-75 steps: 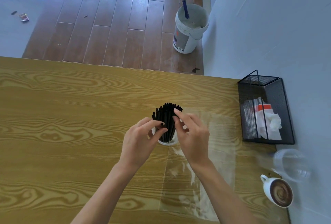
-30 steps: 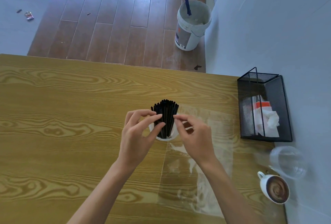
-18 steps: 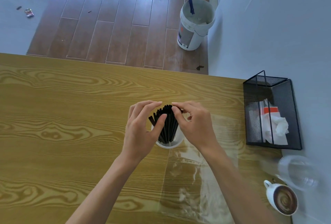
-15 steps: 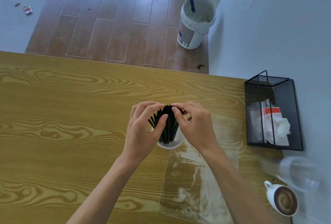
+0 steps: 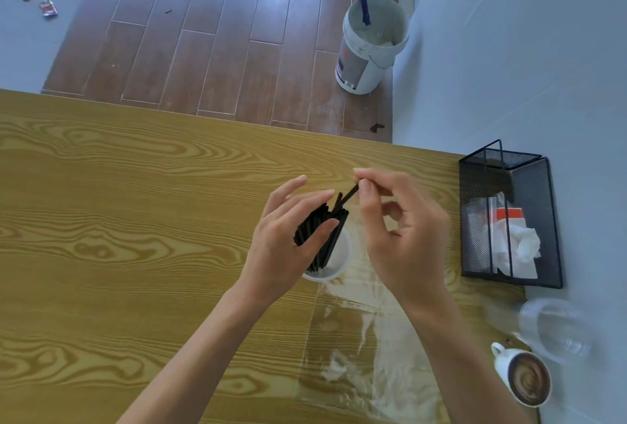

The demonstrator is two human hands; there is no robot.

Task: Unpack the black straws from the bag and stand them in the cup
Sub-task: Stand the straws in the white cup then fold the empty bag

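Nearest the camera, the clear bag point(image 5: 369, 349) lay flat and seemingly emptied on the wooden table point(image 5: 118, 220), with a coffee mug point(image 5: 524, 379) and a clear glass point(image 5: 556, 328) off to its right; just beyond it stood the white cup point(image 5: 334, 260), the black straws point(image 5: 320, 237) leaning in it as a bundle tilted toward the left hand point(image 5: 288, 243); that hand's thumb and fingers were curled round the bundle, holding it gathered; the right hand point(image 5: 403, 230) had thumb and forefinger pinched on the top of a single straw point(image 5: 347, 198) standing proud of the rest; farther right sat a black mesh basket point(image 5: 543, 220) with paper in it, and beyond the table edge a white bucket point(image 5: 371, 47) on the floor. The unpacking looked finished and the step in hand was tidying; next, the odd straw wanted guiding down among the others, then the bundle easing upright before either hand let go, lest the light cup tip.
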